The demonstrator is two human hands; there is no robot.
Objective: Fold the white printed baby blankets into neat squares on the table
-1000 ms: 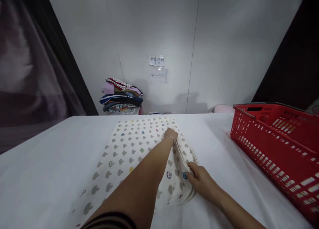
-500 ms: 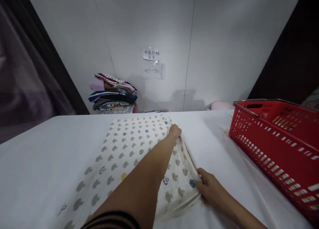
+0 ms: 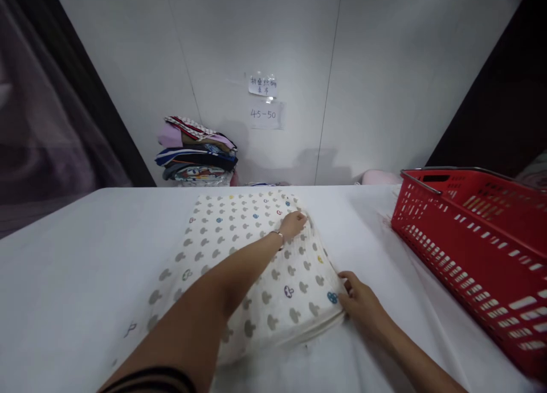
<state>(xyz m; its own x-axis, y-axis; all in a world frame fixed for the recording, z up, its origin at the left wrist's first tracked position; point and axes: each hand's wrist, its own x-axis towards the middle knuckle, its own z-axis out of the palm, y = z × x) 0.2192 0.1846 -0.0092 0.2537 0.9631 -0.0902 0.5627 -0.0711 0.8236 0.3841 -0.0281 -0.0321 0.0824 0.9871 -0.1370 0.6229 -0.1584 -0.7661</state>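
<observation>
Mushroom-print cloth (image 3: pixel 265 279), white and folded in layers, lies on the white table (image 3: pixel 64 267) in front of the person. Left hand (image 3: pixel 294 225) is at the far part of its right edge, fingers drawn together; whether fabric is pinched cannot be told. Right hand (image 3: pixel 361 302) is at the near right corner, thumb and forefinger apart and touching the edge; grip on the lower layers cannot be told. Long axis appears to run away from the person, toward the wall (image 3: pixel 384 85); the right edge slants outward on its way to the near corner. Near left part is blurred and partly hidden, so axis is uncertain. Layer edges show below the near right corner.

Left forearm crosses over the cloth and covers part of the print; bracelet (image 3: pixel 280 238) at the wrist. Red basket (image 3: pixel 448 216) stands to the right, well apart from cloth and right hand. Beyond the far table edge: fabric stack (image 3: pixel 199 156) at left, pink item (image 3: pixel 380 177) at right. Two paper notes (image 3: pixel 267 115) on the wall, the lower reading "45-50".
</observation>
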